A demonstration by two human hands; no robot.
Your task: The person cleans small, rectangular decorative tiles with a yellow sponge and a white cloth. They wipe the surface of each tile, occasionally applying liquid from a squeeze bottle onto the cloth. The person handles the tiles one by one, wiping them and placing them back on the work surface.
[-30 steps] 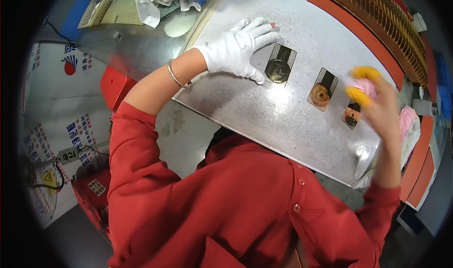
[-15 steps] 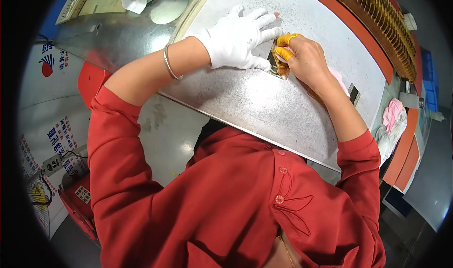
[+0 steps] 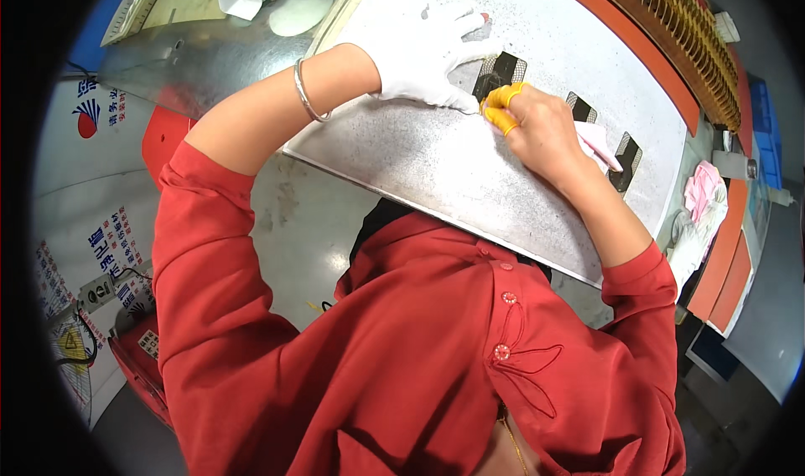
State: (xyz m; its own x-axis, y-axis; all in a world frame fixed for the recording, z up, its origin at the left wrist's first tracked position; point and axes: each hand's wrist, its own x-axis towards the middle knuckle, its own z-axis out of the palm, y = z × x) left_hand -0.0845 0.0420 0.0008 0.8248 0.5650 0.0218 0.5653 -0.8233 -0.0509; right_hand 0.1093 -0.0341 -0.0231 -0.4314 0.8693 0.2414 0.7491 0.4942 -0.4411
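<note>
- Left hand (image 3: 426, 59): gloved, fingers spread on the counter (image 3: 419, 153)
- Right hand (image 3: 543, 128): fingers pinched on pink cloth (image 3: 594, 143) at the leftmost dark piece (image 3: 497, 69)
- Other pieces (image 3: 625, 159): to the right

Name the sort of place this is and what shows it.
Likely a workshop or small factory: flat, dark-patterned pieces in a row on a speckled white worktop, a long ridged brown rack beyond it, and a white glove on the left hand.
</note>
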